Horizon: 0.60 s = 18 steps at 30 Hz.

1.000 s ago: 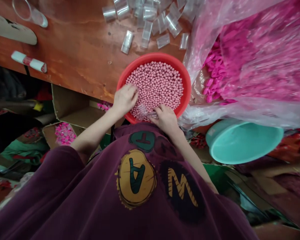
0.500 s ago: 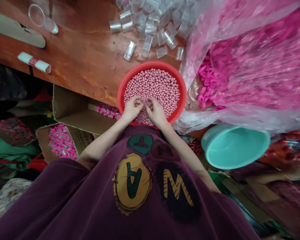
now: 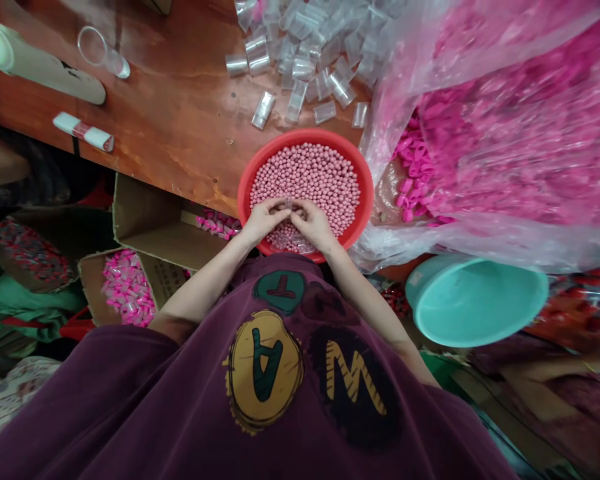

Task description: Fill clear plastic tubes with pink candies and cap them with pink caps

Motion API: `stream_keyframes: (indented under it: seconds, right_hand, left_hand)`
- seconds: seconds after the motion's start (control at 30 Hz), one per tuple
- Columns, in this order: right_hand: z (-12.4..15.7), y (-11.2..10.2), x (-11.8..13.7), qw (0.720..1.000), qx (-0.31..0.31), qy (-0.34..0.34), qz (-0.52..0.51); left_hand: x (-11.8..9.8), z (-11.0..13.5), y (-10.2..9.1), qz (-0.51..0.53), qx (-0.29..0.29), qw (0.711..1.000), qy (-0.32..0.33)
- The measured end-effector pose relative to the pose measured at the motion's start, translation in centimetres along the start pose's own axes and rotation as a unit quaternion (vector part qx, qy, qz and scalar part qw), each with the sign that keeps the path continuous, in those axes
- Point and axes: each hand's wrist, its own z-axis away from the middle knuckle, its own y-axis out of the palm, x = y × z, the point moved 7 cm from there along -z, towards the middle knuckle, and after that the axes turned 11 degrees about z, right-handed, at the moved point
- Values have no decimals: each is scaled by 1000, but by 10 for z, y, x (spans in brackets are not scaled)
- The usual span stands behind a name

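A red basin (image 3: 367, 193) full of round pink beads (image 3: 316, 175) stands at the table's front edge, close to my body. Over its near half, my left hand (image 3: 263, 221) and my right hand (image 3: 314, 225) meet with fingertips pinched together. Between them is a small clear plastic piece (image 3: 289, 204), partly covered by the fingers; its exact shape is hard to make out. Just below the hands, something clear and shiny (image 3: 298, 245) lies on the beads near the basin's rim.
Clear plastic sleeves (image 3: 296, 100) lie piled beyond the basin. To the right are a plastic bag (image 3: 510, 147) of bright pink parts and a turquoise basin (image 3: 480, 303). Cardboard boxes (image 3: 150, 227) with pink items stand at the left. Other people's arms show at both sides.
My hands have drawn closer together, fingertips now meeting around the clear piece. The whole view has shifted slightly, with the table things appearing a little lower and further right.
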Motion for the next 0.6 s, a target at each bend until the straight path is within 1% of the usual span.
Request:
stream_keyframes:
  seconds: [0.07,0.13,0.17,0.27,0.33,0.37,0.4,0.47,0.53,0.6]
  right_hand:
    - [3,0,-6,996,7,10,-90]
    - [6,-1,-7,991,15,7,-134]
    - [7,-1,-6,990,19,4,-140]
    - [10,-1,-5,991,31,6,-129]
    - [13,-4,-4,993,27,21,-113]
    - [15,-8,-3,995,17,26,-99]
    - [19,-14,-1,996,1,29,-81]
    - [28,-33,3,999,-41,19,-29]
    - [41,-60,7,996,-89,-7,26]
    - [55,-95,0,985,-151,-25,79]
  left_hand:
    - [-8,-4,0,-69,8,997,36]
    - [-15,-7,5,-176,34,981,69]
    - [-20,-9,9,-237,49,965,95]
    - [-33,-9,26,-394,100,895,181]
    - [-38,-9,35,-456,126,858,200]
    - [-42,-10,37,-483,125,843,200]
    - [-46,-12,36,-510,110,830,198]
    - [-56,-17,31,-555,53,807,193]
    - [-64,-23,25,-577,-3,794,193]
    - [-67,-29,25,-580,-28,789,201]
